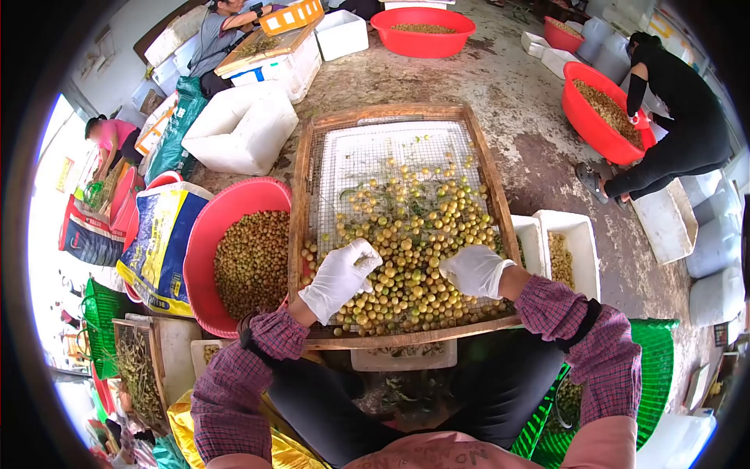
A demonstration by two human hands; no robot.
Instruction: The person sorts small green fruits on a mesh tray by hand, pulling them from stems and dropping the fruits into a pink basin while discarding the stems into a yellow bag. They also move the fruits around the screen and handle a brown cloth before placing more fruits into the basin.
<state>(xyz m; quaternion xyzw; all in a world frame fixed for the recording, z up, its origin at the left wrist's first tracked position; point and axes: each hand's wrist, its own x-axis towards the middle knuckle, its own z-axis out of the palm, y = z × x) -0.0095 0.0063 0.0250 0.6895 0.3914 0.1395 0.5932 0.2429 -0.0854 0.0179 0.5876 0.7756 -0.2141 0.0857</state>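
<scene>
Left hand (341,280) and right hand (474,270) curled, contents indeterminable; round fruits (408,270) along the near edge of the wood-framed sieve (300,211) could spill if overswept.

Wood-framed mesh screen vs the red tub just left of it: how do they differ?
Shape: the mesh screen is a flat rectangle; the red tub is round and deep.
Build: the screen is wire mesh in a wooden frame; the tub has solid walls.
Load: the screen's fruit is spread out, thinning toward the far end, with green bits mixed in; the tub's lies heaped and looks browner.
Shared: both hold small round fruit.
</scene>
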